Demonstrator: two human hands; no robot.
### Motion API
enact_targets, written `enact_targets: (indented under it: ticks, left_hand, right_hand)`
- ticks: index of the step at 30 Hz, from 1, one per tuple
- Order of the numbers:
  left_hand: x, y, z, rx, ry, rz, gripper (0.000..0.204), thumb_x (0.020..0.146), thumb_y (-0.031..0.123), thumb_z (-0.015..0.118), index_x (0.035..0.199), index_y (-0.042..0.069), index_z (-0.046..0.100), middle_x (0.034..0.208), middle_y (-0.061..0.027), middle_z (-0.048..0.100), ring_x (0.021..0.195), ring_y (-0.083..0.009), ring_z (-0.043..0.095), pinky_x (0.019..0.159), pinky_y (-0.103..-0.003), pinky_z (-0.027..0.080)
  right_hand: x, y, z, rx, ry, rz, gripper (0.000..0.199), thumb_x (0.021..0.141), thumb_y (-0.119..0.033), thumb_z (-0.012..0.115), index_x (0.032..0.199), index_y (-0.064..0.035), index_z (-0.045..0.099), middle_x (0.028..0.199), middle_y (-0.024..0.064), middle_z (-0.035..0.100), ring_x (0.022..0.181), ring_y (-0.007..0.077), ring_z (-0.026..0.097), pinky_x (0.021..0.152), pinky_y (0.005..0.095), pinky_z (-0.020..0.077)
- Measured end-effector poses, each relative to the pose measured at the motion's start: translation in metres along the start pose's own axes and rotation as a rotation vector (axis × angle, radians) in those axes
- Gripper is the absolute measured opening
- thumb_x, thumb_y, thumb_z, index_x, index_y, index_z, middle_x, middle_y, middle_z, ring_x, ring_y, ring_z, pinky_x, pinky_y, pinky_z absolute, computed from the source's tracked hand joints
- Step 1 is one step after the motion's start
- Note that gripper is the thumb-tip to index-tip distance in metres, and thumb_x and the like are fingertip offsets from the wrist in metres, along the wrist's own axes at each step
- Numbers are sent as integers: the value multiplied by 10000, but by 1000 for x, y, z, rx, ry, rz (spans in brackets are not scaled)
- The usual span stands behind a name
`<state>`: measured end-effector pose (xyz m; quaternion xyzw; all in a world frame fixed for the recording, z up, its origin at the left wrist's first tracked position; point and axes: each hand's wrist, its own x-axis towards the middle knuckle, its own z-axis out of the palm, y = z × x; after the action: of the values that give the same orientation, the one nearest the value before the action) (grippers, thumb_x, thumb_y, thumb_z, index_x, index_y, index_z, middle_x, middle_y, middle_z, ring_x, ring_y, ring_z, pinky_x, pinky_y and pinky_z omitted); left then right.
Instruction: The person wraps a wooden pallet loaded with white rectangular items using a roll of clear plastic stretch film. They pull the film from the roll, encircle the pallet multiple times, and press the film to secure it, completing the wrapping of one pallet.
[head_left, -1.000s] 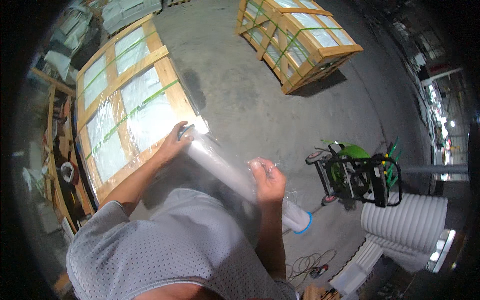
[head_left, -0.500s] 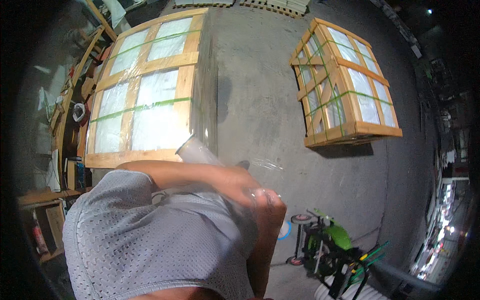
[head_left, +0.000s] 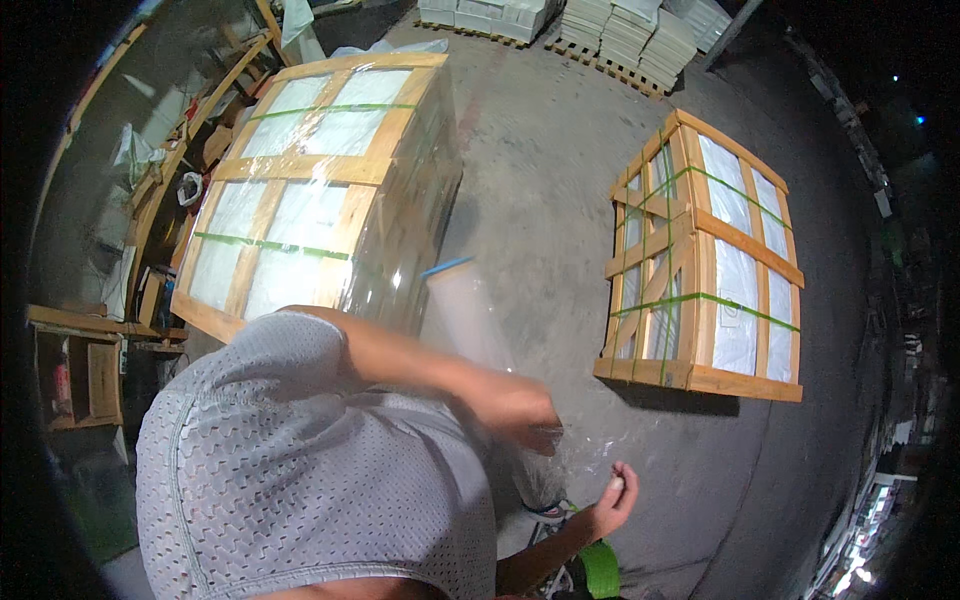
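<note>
A wide roll of clear stretch film with a blue rim at its far end slants across the middle, passing behind my left forearm. My left hand, smeared by motion, is closed around the roll toward its near end; its fingers are partly hidden. Loose clear film hangs below that hand. My right hand is apart from the roll, lower right, with fingers loosely bent and nothing visible in them. Thin film glints just above it. Nearest the roll is a large wooden crate with white contents, green straps and clear film over it.
A second strapped wooden crate stands on the concrete floor to the right. White stacks sit on pallets at the far side. Shelving with timber lines the left. A green object is below my right hand.
My hands, together before, are now apart: the right has come away from the roll to the lower right. The roll has swung right, off the near crate. My view has tilted and turned.
</note>
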<state>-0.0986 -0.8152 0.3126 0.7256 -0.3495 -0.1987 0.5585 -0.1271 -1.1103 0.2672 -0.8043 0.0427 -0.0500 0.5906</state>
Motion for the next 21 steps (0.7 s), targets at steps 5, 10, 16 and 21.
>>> enact_targets:
  ticks: [5, 10, 16, 21]
  left_hand:
    - [74, -15, -40, -116, 35, 23, 266, 933, 267, 594, 925, 7, 648, 790, -160, 656, 718, -252, 623, 667, -386, 489]
    - [153, -13, -89, -153, 98, -181, 296, 951, 307, 601, 873, 42, 707, 769, -56, 682, 735, -133, 616, 662, -316, 490]
    - [246, -19, -132, -218, 298, -309, 273, 941, 283, 618, 817, 61, 718, 751, -2, 686, 709, -96, 601, 652, -276, 477]
    - [325, -42, -174, -232, 338, -289, 272, 935, 287, 623, 816, 61, 718, 753, -2, 684, 710, -92, 601, 664, -267, 482]
  right_hand:
    - [96, 72, -35, -223, -118, 333, 407, 1011, -312, 446, 1151, 32, 613, 1096, 120, 639, 1035, 220, 583, 962, 373, 427]
    - [182, 74, -51, 253, -521, 521, 339, 967, -291, 484, 1101, -27, 651, 1096, 99, 662, 1076, 197, 585, 947, 351, 436]
    - [262, 50, -80, -264, -540, -148, 356, 885, -181, 523, 1186, -12, 607, 1162, 134, 637, 1042, 238, 597, 952, 348, 439]
    - [345, 59, -107, 13, -613, 160, 421, 814, -178, 557, 1183, 17, 608, 1156, 140, 634, 1004, 223, 606, 927, 330, 441]
